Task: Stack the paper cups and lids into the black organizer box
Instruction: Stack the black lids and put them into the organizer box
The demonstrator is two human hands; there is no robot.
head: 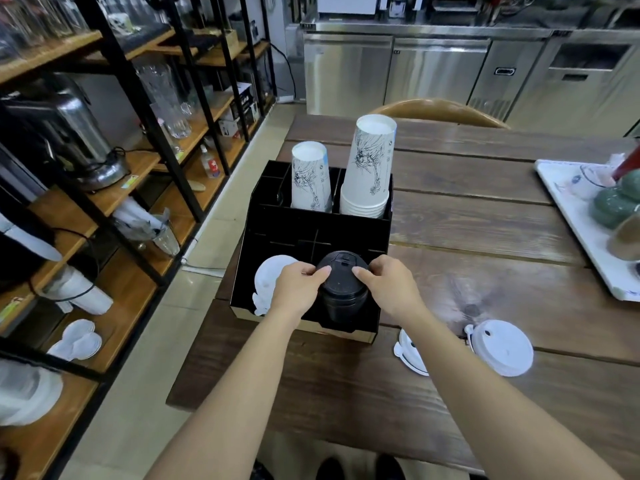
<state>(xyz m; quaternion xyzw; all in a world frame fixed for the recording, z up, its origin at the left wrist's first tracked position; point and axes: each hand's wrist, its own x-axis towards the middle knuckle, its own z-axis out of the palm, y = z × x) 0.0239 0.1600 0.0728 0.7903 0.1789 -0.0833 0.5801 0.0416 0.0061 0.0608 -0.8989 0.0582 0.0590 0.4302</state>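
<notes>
The black organizer box (298, 226) stands at the left edge of the wooden table (485, 209). Its back compartments hold two upside-down stacks of printed paper cups, a short stack (310, 176) on the left and a taller stack (370, 168) on the right. In the front right slot sits a stack of black lids (341, 287). My left hand (298, 289) and my right hand (388, 285) grip this stack from either side, thumbs on the top lid. White lids (265, 282) fill the front left slot, partly hidden behind my left hand.
Two white lids lie on the table near my right forearm: a larger white lid (502, 348) and a smaller white lid (410, 351). A white tray (568, 216) with green objects sits at the right edge. Shelves (104, 168) with glassware stand on the left. A wooden chair back (440, 110) is beyond the table.
</notes>
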